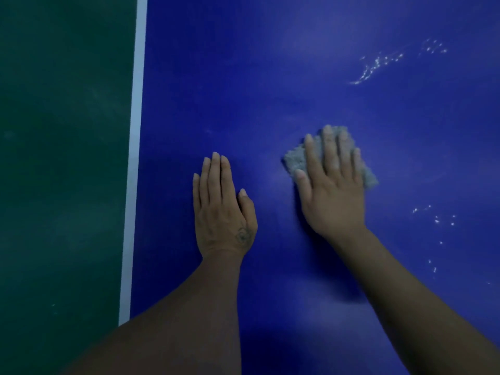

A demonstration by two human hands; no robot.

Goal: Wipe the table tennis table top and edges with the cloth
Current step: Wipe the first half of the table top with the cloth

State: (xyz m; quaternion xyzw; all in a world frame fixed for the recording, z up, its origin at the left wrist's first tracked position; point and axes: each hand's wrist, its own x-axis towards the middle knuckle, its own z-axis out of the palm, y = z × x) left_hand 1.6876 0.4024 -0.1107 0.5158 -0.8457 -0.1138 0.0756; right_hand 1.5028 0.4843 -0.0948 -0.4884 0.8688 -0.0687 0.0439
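Mid-wipe on the blue tabletop [270, 63]. Right hand [335, 190] flat, fingers straight and slightly spread, pressing the grey cloth [296, 162] onto the surface right of centre. Left hand [221, 209] flat as well, fingers together, holding nothing, resting just left of the cloth and apart from it. Glinting specks [376, 66] beyond and right of the cloth, judged wet or unwiped: top only partly done. White edge stripe [136, 158] at left, well apart from the cloth, judged still outstanding. Green floor [62, 158] past that edge. Bare blue surface ahead and rightward, room for long strokes.
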